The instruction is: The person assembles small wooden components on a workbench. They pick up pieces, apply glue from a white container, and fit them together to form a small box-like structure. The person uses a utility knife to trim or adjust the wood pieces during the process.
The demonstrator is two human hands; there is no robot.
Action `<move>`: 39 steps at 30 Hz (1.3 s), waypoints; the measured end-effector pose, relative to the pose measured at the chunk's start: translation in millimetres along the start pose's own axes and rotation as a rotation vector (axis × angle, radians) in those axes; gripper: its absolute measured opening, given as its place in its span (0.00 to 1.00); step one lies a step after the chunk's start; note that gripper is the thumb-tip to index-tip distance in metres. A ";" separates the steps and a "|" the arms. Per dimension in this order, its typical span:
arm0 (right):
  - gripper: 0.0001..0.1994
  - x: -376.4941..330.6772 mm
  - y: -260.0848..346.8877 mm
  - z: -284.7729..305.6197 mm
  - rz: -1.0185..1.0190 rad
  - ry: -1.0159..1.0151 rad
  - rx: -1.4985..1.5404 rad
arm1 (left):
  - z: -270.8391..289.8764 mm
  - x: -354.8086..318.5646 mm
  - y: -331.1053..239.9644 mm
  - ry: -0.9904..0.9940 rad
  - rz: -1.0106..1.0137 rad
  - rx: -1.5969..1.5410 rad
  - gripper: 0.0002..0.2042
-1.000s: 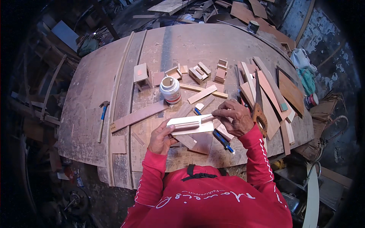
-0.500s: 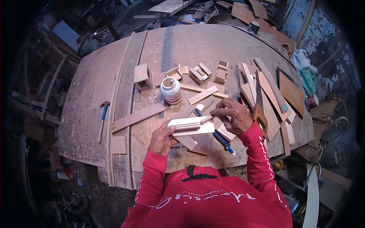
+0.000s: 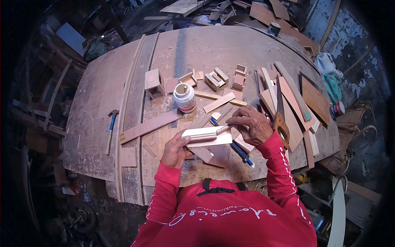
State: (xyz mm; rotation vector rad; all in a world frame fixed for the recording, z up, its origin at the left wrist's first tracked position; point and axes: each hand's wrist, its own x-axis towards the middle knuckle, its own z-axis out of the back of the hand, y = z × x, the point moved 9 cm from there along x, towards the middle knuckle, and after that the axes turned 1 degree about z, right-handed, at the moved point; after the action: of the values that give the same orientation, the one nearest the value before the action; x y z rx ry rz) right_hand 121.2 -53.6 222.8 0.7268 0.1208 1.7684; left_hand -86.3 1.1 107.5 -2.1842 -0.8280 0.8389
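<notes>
My left hand (image 3: pixel 174 150) grips the left end of a small pale wooden board (image 3: pixel 224 139), thumb on top. On that board lies a layered plywood block (image 3: pixel 202 137). A thin wooden stick (image 3: pixel 223 129) is pinched in the fingers of my right hand (image 3: pixel 252 124); its tip is by the block's right end, over the board. Whether the tip touches the wood I cannot tell. Beyond my hands stands an open white jar (image 3: pixel 184 99). Underneath, a blue tool (image 3: pixel 242 153) lies partly hidden among wood offcuts.
A handsaw (image 3: pixel 280 119) rests on stacked wood strips (image 3: pixel 297 99) at the right. Small wooden box pieces (image 3: pixel 216 80) and an upright wooden box (image 3: pixel 154 84) stand farther back. At the left, a hammer (image 3: pixel 111 131) lies beside a long batten (image 3: pixel 128 90) on the worktable (image 3: pixel 94 99).
My right hand and the stick have shifted very slightly to the left. My left hand keeps its hold on the board, and everything else looks the same.
</notes>
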 end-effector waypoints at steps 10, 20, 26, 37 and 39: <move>0.12 0.0 -0.2 -2.8 0.024 -0.003 -0.004 | -0.1 -0.4 0.9 -0.007 0.003 -0.005 0.22; 0.15 1.5 2.5 -1.2 0.011 0.031 -0.012 | 2.4 1.2 3.7 0.014 0.001 0.049 0.25; 0.15 -8.8 -27.2 33.1 -0.162 -0.290 0.125 | 10.4 -1.1 2.2 0.000 -0.002 0.045 0.25; 0.15 -62.9 -189.8 -93.2 -0.773 -0.224 0.013 | 18.0 -7.5 -15.1 -0.031 -0.071 -0.018 0.24; 0.13 -60.4 -198.7 -118.8 -0.761 -0.228 0.066 | 19.4 -7.3 -16.3 -0.036 -0.074 -0.042 0.24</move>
State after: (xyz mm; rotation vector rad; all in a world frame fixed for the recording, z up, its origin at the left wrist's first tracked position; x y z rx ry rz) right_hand 233.5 -8.8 16.3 0.7907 0.2629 0.9562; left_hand -110.2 11.9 110.6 -2.1666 -0.9459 0.8340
